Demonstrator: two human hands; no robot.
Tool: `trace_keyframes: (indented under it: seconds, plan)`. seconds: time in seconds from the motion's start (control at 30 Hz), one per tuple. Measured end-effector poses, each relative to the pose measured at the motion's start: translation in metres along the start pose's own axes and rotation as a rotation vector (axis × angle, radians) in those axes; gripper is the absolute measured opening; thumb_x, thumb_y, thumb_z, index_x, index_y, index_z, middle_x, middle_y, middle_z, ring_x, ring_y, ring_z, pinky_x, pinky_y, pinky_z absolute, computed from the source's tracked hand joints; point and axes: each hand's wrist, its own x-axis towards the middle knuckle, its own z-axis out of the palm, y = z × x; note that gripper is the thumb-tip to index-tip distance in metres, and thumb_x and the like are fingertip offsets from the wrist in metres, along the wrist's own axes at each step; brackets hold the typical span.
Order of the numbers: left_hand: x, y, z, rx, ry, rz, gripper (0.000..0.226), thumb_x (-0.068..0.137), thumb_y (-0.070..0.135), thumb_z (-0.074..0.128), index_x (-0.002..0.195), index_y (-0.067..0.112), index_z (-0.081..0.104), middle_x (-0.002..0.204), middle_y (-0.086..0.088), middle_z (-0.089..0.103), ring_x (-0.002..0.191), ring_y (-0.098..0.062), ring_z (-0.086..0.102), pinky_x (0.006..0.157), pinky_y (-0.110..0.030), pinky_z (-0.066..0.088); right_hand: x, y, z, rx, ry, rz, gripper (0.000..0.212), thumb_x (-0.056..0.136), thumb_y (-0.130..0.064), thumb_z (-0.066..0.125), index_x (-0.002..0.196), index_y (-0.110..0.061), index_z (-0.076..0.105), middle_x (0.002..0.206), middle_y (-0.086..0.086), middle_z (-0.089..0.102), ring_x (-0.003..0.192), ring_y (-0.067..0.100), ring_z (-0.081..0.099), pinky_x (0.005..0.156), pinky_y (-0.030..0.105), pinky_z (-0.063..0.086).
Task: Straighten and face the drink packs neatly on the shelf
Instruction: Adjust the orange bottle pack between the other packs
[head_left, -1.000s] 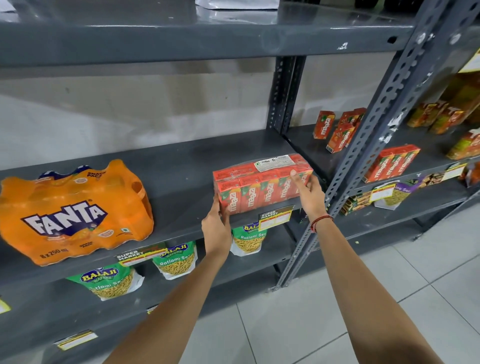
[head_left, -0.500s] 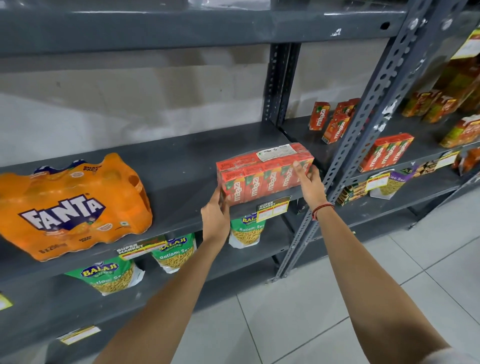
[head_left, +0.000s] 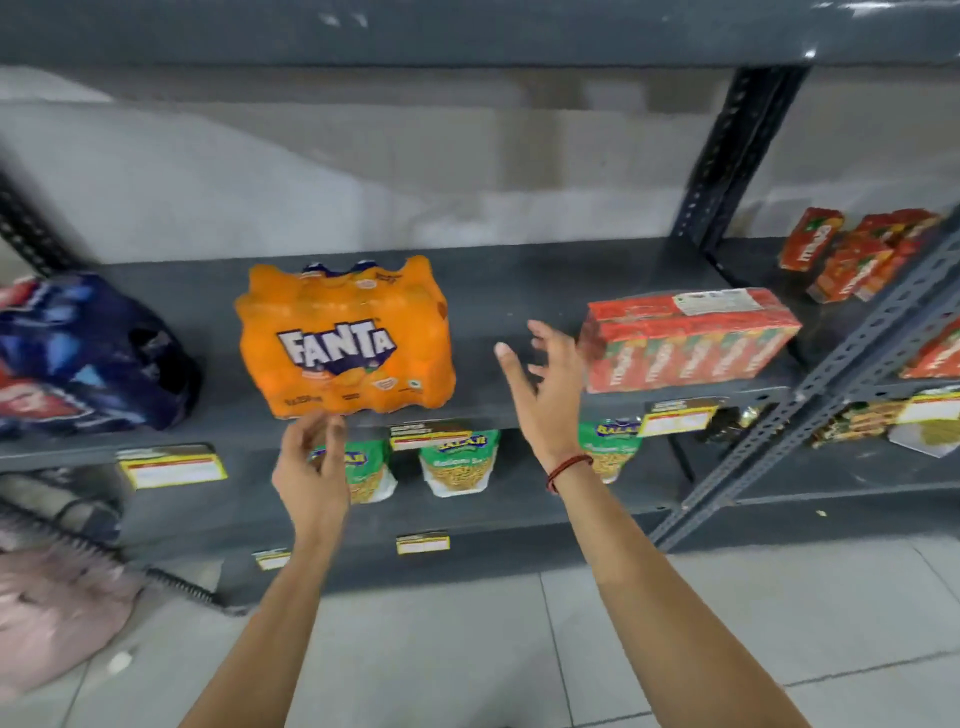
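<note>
An orange Fanta pack (head_left: 345, 338) stands on the grey shelf (head_left: 519, 291), label facing me and slightly tilted. To its right sits the red Maaza carton pack (head_left: 685, 345), at the shelf's front edge, its face turned forward. A dark blue drink pack (head_left: 88, 353) lies at the far left. My left hand (head_left: 311, 467) hovers below the Fanta pack's front lower edge, fingers loosely curled, holding nothing. My right hand (head_left: 545, 395) is spread open between the Fanta pack and the Maaza pack, touching neither.
Green Balaji snack pouches (head_left: 460, 462) hang on the lower shelf behind yellow price tags (head_left: 174, 470). Loose Maaza cartons (head_left: 852, 254) stand on the neighbouring rack past the perforated upright (head_left: 727, 171). A pink bag (head_left: 57, 613) lies on the tiled floor at left.
Both hands have let go of the Maaza pack and moved left toward the Fanta pack. My view has swung left, bringing the dark blue pack into sight.
</note>
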Motion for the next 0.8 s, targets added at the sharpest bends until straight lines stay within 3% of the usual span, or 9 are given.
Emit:
trace_keyframes:
  seconds: [0.07,0.13,0.23,0.33,0.43,0.57,0.63,0.7,0.8]
  plan:
    - [0.019,-0.007,-0.021,0.004,0.074,0.007,0.034,0.09,0.025,0.059,0.119,0.008,0.054,0.117,-0.01,0.06,0.105,-0.018,0.056,0.085,-0.011,0.041,0.002,-0.004,0.028,-0.035,-0.159,0.047,0.061,0.08,-0.04,0.069,0.131,-0.015,0.045,0.129,0.002,0.048,0.117,0.014,0.048,0.089,0.03,0.049]
    - [0.042,-0.012,-0.035,0.007,0.007,-0.046,0.055,0.091,0.031,0.056,0.139,0.011,0.038,0.142,-0.009,0.044,0.125,-0.014,0.044,0.094,-0.005,0.033,0.005,-0.005,0.049,-0.076,-0.295,0.107,0.079,0.075,-0.045,0.071,0.138,-0.013,0.035,0.142,0.007,0.04,0.13,0.02,0.04,0.102,0.038,0.042]
    - [0.073,-0.017,-0.037,0.044,-0.219,-0.125,0.067,0.093,0.039,0.049,0.148,0.018,0.02,0.153,-0.003,0.032,0.135,-0.018,0.036,0.112,-0.034,0.03,0.008,-0.001,0.063,-0.11,-0.385,0.13,0.084,0.071,-0.047,0.075,0.137,-0.013,0.036,0.14,0.01,0.045,0.128,0.023,0.043,0.1,0.034,0.038]
    - [0.08,-0.017,-0.033,0.01,-0.301,-0.081,0.053,0.095,0.034,0.049,0.143,0.017,0.033,0.136,-0.003,0.052,0.119,-0.016,0.051,0.1,-0.03,0.039,0.007,0.002,0.069,-0.138,-0.406,0.103,0.068,0.071,-0.045,0.075,0.124,-0.013,0.046,0.124,0.011,0.057,0.112,0.024,0.055,0.093,0.039,0.05]
    - [0.076,-0.016,-0.029,-0.046,-0.277,-0.074,0.053,0.093,0.033,0.052,0.141,0.016,0.036,0.13,0.001,0.055,0.114,-0.013,0.053,0.092,-0.024,0.04,0.005,0.005,0.069,-0.102,-0.42,0.098,0.062,0.076,-0.041,0.072,0.124,-0.012,0.047,0.123,0.01,0.06,0.107,0.02,0.058,0.088,0.036,0.052]
    - [0.071,-0.016,-0.023,-0.042,-0.303,-0.044,0.054,0.092,0.038,0.052,0.139,0.016,0.038,0.13,-0.001,0.057,0.112,-0.012,0.056,0.094,-0.027,0.046,0.008,0.008,0.06,-0.096,-0.419,0.12,0.061,0.078,-0.037,0.071,0.127,-0.012,0.046,0.125,0.01,0.06,0.109,0.02,0.059,0.088,0.033,0.051]
    - [0.066,-0.014,-0.016,-0.048,-0.311,-0.029,0.053,0.092,0.036,0.053,0.138,0.015,0.039,0.129,-0.001,0.058,0.109,-0.01,0.057,0.088,-0.016,0.047,0.011,0.011,0.05,-0.094,-0.418,0.139,0.061,0.078,-0.036,0.071,0.128,-0.011,0.045,0.126,0.011,0.059,0.109,0.019,0.058,0.087,0.03,0.05]
    - [0.061,-0.011,-0.007,-0.052,-0.316,-0.016,0.052,0.092,0.033,0.053,0.138,0.014,0.039,0.127,0.0,0.058,0.106,-0.008,0.058,0.077,-0.003,0.046,0.014,0.014,0.039,-0.104,-0.413,0.158,0.063,0.078,-0.035,0.071,0.129,-0.01,0.043,0.127,0.012,0.058,0.112,0.024,0.059,0.091,0.035,0.052]
    - [0.056,-0.008,0.004,-0.052,-0.318,-0.022,0.052,0.093,0.033,0.053,0.138,0.014,0.038,0.129,-0.002,0.058,0.109,-0.011,0.059,0.078,-0.006,0.046,0.018,0.017,0.027,-0.107,-0.409,0.198,0.067,0.078,-0.033,0.071,0.133,-0.009,0.04,0.13,0.013,0.056,0.116,0.027,0.057,0.096,0.043,0.05]
